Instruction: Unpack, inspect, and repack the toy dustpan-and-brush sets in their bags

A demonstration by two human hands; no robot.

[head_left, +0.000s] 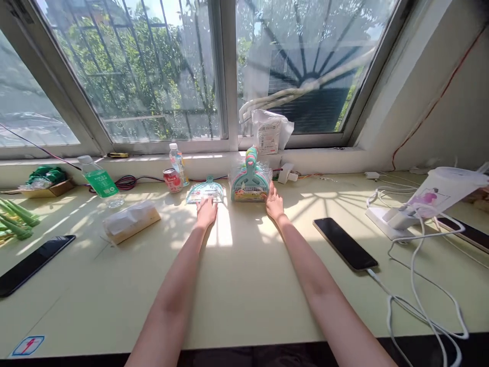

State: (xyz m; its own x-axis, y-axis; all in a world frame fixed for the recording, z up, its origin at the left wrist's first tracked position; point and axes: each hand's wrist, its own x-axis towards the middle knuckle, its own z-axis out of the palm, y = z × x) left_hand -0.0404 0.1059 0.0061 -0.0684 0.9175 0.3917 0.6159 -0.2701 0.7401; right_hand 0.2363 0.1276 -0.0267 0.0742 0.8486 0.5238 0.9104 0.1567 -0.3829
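Near the window sill, a stack of small toy-sized dustpan-and-brush sets (250,182) in clear plastic wrap stands with its handles up. My right hand (274,205) rests against the right side of this stack, fingers stretched out along it. To the left, a single wrapped dustpan-and-brush set (205,191), pale turquoise, lies on the table. The fingers of my left hand (207,211) lie over its front edge, slightly apart. Glare and the wrap make the fingertips hard to see.
Left of the sets stand a red can (172,181), a clear bottle (177,163) and a green-labelled bottle (101,181). A tissue pack (132,221) and a phone (34,262) lie nearer. On the right are a charging phone (346,243), white cables (416,260) and a tilted white container (443,191).
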